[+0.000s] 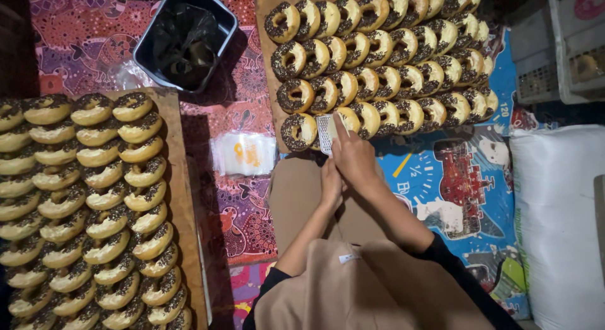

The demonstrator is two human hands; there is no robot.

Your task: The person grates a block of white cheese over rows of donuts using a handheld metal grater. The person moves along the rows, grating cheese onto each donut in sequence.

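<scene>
- Gripping a small metal grater, the right hand is seen at the middle of the frame, its fingers closed around the tool's right edge.
- The grater is held upright just over the lowest row of doughnuts on the upper board, between the leftmost chocolate-sprinkled ring and the next one.
- The left hand is pressed close below and to the left of the right hand, touching it; its fingers are curled, but what they hold is hidden, so its grip cannot be told.
- The upper board, in the upper middle of the frame, is filled with four rows of ring doughnuts, glazed pale and topped with dark sprinkles, overlapping one another.
- A second wooden board is laid along the left side of the frame, covered with three columns of similar doughnuts.
- A dark square tub lined with a black bag is placed at the upper left centre, between the two boards.
- A stack of clear plastic bags is laid on the patterned cloth, just left of the hands.
- A large white sack is set at the right edge of the frame, and pale crates are seen at the upper right.
</scene>
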